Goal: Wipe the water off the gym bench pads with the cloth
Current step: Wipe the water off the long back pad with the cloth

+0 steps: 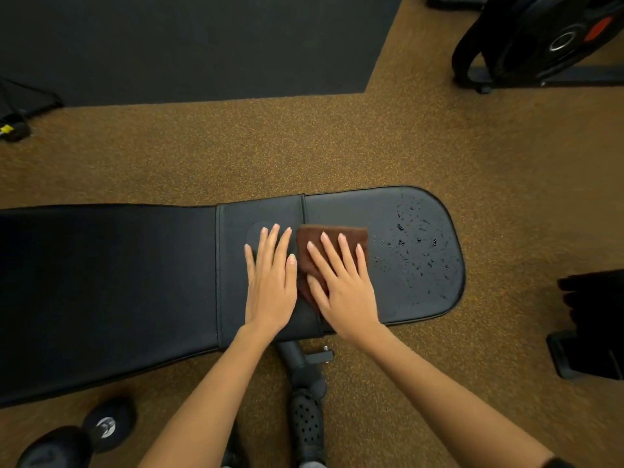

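Observation:
A black gym bench lies across the view, its long back pad point(108, 285) on the left and its rounded seat pad point(415, 298) on the right. Water droplets point(417, 244) speckle the right half of the seat pad. A folded brown cloth point(332, 236) lies flat at the seat pad's left end, by the gap between the pads. My right hand point(341, 282) presses flat on the cloth with fingers spread. My left hand point(270, 278) rests flat and empty on the back pad's end, just left of the cloth.
The bench's black metal frame point(305, 376) runs down between my arms. A dumbbell point(77, 437) lies on the brown speckled floor at bottom left. Weight plates on a rack point(547, 38) stand at top right. Dark equipment point(591, 325) sits at the right edge. A black mat point(189, 42) covers the far floor.

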A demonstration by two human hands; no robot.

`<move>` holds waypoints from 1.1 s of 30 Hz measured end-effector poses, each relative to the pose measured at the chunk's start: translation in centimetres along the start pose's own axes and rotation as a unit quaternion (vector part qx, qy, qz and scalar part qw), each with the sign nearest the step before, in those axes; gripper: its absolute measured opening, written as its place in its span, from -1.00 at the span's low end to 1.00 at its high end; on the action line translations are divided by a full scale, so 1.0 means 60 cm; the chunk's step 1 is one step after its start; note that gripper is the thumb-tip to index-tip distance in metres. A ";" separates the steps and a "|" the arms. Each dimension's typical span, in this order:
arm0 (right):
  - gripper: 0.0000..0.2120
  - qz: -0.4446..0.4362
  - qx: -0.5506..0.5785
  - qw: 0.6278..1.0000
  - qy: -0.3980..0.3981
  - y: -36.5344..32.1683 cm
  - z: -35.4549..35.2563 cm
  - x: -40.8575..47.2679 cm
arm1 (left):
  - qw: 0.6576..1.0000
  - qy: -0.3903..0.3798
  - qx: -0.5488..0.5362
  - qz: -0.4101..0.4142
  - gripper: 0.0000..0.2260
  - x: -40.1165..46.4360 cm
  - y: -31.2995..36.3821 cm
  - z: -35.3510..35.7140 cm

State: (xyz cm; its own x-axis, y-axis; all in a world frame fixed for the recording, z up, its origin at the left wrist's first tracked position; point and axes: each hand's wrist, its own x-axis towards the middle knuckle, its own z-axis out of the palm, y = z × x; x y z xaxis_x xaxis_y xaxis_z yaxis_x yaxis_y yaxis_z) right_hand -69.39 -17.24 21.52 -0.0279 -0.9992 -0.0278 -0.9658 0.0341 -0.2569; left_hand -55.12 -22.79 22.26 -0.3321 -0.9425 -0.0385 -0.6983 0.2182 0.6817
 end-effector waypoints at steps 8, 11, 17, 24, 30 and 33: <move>-0.62 0.105 0.313 0.935 0.132 0.011 -0.043 0.038 | 0.998 -0.005 -0.014 0.060 -0.50 0.013 0.069 0.038; -0.65 0.133 0.252 0.944 0.168 0.061 -0.060 0.036 | 0.982 -0.067 0.140 0.111 -0.39 0.020 0.068 0.066; -0.63 0.121 0.166 0.964 0.170 0.121 -0.065 0.030 | 0.969 -0.065 0.199 0.128 -0.49 0.050 0.046 0.077; -0.61 0.135 0.150 0.967 0.158 0.151 -0.067 0.021 | 0.976 -0.031 0.204 0.070 -0.54 0.053 0.060 0.086; -0.53 0.139 0.045 0.983 0.108 0.174 -0.063 0.030 | 0.959 -0.072 0.218 0.167 -0.55 -0.035 0.067 0.100; -0.53 0.118 -0.002 0.989 0.091 0.186 -0.062 0.026 | 0.948 -0.090 0.239 0.189 -0.53 -0.073 0.071 0.108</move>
State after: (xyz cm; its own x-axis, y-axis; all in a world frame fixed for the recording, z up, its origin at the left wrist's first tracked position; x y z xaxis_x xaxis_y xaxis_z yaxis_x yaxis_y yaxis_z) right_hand -81.15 -18.50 22.22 -0.2979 -0.9504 0.0889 -0.9279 0.2664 -0.2608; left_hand -60.77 -16.08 20.59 -0.6882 -0.7254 -0.0116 -0.7016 0.6614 0.2650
